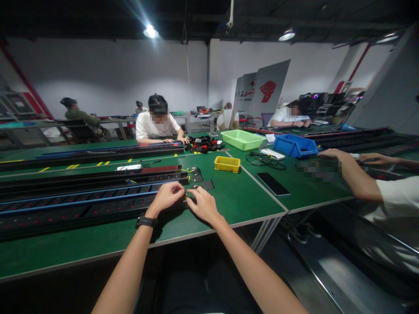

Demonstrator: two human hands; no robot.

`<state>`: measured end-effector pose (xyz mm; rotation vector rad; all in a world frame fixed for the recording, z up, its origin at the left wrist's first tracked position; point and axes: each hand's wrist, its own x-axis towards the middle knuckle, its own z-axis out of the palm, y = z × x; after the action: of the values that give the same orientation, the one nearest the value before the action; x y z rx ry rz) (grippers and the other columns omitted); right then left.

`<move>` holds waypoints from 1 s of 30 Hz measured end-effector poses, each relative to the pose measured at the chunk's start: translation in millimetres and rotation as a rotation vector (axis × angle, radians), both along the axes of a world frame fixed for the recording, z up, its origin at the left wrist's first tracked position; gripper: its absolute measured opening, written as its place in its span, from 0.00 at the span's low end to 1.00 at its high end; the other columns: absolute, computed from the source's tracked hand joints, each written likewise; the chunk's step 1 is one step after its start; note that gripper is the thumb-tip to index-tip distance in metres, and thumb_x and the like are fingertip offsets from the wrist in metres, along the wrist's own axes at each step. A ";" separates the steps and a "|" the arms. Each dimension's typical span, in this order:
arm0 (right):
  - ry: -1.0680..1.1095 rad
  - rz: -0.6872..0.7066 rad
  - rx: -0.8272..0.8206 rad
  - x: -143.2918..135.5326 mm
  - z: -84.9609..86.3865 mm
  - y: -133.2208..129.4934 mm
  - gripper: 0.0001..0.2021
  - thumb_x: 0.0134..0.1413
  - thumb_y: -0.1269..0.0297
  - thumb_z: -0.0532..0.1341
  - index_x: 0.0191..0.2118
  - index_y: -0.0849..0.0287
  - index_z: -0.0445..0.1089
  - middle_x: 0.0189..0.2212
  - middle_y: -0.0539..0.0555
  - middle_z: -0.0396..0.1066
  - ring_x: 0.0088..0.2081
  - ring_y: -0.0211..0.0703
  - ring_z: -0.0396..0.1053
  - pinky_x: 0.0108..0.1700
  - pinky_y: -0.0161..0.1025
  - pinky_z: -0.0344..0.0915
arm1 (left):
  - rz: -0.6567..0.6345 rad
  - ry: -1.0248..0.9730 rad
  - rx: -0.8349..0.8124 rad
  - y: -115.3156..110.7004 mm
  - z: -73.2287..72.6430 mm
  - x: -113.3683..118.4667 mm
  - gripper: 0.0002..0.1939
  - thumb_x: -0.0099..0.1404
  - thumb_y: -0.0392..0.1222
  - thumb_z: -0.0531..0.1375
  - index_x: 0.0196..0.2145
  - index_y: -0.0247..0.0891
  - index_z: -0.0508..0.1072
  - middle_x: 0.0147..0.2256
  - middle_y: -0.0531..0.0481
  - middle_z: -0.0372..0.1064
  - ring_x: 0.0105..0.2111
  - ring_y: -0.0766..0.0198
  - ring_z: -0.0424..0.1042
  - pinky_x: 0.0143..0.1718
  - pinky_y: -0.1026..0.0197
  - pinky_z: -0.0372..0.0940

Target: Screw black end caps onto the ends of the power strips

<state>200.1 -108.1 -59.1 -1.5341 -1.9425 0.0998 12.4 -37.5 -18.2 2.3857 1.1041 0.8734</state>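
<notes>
My left hand (167, 196), with a dark watch band on its wrist, rests at the right end of a long black power strip (121, 207) with rows of sockets and small red marks. Its thumb and fingertips are pinched together. My right hand (203, 204) meets it from the right, thumb and forefinger closed around the same spot. Small wire ends seem to lie between the fingertips, but the fingers hide most of them. Just beyond my right hand lies a flat black piece (207, 185). A black end piece (196, 175) with yellow-green wires sits behind it.
More long strips (157, 176) lie behind on the green table (242, 200). A yellow bin (227, 164), green basket (242, 139), blue bin (294, 146), black phone (273, 183) and coiled cable (265, 161) stand beyond. A co-worker's arm (353, 174) reaches in from the right; another person (159, 120) works opposite.
</notes>
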 end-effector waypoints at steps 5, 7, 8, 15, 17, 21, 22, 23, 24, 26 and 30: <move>-0.017 0.011 -0.019 -1.7 -0.7 4.3 0.15 0.69 0.56 0.58 0.57 0.48 0.71 0.47 0.55 0.71 0.52 0.46 0.69 0.48 0.38 0.65 | 0.004 -0.013 -0.015 1.3 -1.7 -0.4 0.11 0.65 0.44 0.59 0.33 0.37 0.79 0.30 0.50 0.77 0.28 0.64 0.71 0.30 0.64 0.61; -0.003 0.000 -0.023 -2.2 -2.4 5.5 0.14 0.68 0.56 0.58 0.55 0.49 0.71 0.47 0.54 0.71 0.52 0.46 0.69 0.47 0.38 0.64 | 0.004 -0.013 -0.012 1.1 -1.9 0.0 0.11 0.65 0.44 0.59 0.33 0.37 0.80 0.30 0.50 0.78 0.29 0.64 0.71 0.31 0.64 0.61; 0.004 -0.009 -0.026 -2.5 -3.4 6.0 0.13 0.67 0.56 0.59 0.53 0.49 0.71 0.46 0.54 0.71 0.51 0.46 0.69 0.47 0.38 0.64 | 0.006 -0.012 -0.009 0.9 -1.8 0.2 0.11 0.65 0.44 0.59 0.33 0.37 0.80 0.31 0.50 0.78 0.29 0.64 0.72 0.31 0.64 0.61; 0.033 -0.055 -0.031 -5.0 -5.7 6.5 0.09 0.65 0.57 0.60 0.49 0.50 0.70 0.45 0.53 0.71 0.49 0.46 0.68 0.45 0.37 0.62 | 0.002 0.023 0.008 -1.0 0.8 1.1 0.09 0.64 0.42 0.60 0.35 0.38 0.81 0.33 0.50 0.78 0.31 0.63 0.72 0.33 0.64 0.62; 0.030 -0.055 -0.034 -5.5 -4.9 6.1 0.09 0.65 0.57 0.60 0.48 0.50 0.69 0.45 0.53 0.70 0.48 0.46 0.68 0.45 0.38 0.62 | 0.007 0.037 0.009 -1.1 0.8 0.7 0.09 0.63 0.41 0.60 0.35 0.38 0.81 0.32 0.51 0.78 0.29 0.64 0.71 0.32 0.64 0.62; 0.006 -0.044 -0.047 -6.6 -2.5 5.3 0.09 0.66 0.58 0.58 0.49 0.50 0.68 0.45 0.53 0.70 0.48 0.45 0.68 0.43 0.38 0.61 | 0.020 0.068 0.030 -2.1 0.0 0.0 0.07 0.60 0.38 0.61 0.32 0.38 0.80 0.29 0.52 0.77 0.28 0.65 0.70 0.31 0.64 0.60; -0.005 -0.040 -0.050 -7.0 -1.8 5.2 0.09 0.67 0.58 0.58 0.49 0.51 0.68 0.45 0.53 0.70 0.48 0.45 0.67 0.44 0.38 0.61 | 0.020 0.076 0.038 -2.5 0.0 -0.1 0.06 0.60 0.38 0.61 0.32 0.38 0.80 0.29 0.52 0.77 0.28 0.65 0.70 0.31 0.64 0.60; -0.017 -0.037 -0.052 -7.4 -1.1 5.1 0.09 0.67 0.58 0.57 0.49 0.51 0.68 0.45 0.53 0.70 0.48 0.45 0.67 0.44 0.38 0.61 | 0.020 0.085 0.047 -3.0 0.2 -0.1 0.06 0.59 0.38 0.61 0.31 0.38 0.80 0.29 0.52 0.77 0.28 0.65 0.70 0.32 0.64 0.60; -0.030 -0.037 -0.053 -7.7 -0.5 4.9 0.09 0.67 0.59 0.57 0.49 0.51 0.68 0.45 0.53 0.70 0.48 0.46 0.67 0.44 0.38 0.61 | 0.019 0.093 0.055 -3.4 0.5 0.0 0.06 0.59 0.38 0.61 0.31 0.38 0.80 0.30 0.52 0.77 0.28 0.65 0.70 0.32 0.64 0.60; -0.054 -0.037 -0.056 -8.4 0.7 4.6 0.09 0.68 0.59 0.56 0.49 0.52 0.68 0.45 0.54 0.70 0.48 0.46 0.66 0.45 0.39 0.61 | 0.017 0.109 0.069 -4.2 1.3 0.2 0.07 0.60 0.38 0.61 0.32 0.38 0.80 0.31 0.52 0.78 0.28 0.65 0.70 0.33 0.64 0.60; -0.076 -0.032 -0.057 -9.3 2.1 3.9 0.09 0.69 0.60 0.55 0.50 0.52 0.68 0.45 0.55 0.70 0.49 0.47 0.66 0.46 0.39 0.61 | 0.009 0.146 0.083 -4.6 2.6 0.3 0.09 0.62 0.40 0.60 0.33 0.39 0.81 0.30 0.51 0.78 0.28 0.64 0.71 0.32 0.63 0.60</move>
<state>190.8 -104.2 -57.0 -1.6263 -1.9890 0.0847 12.7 -42.1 -15.5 2.5486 1.1540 0.7724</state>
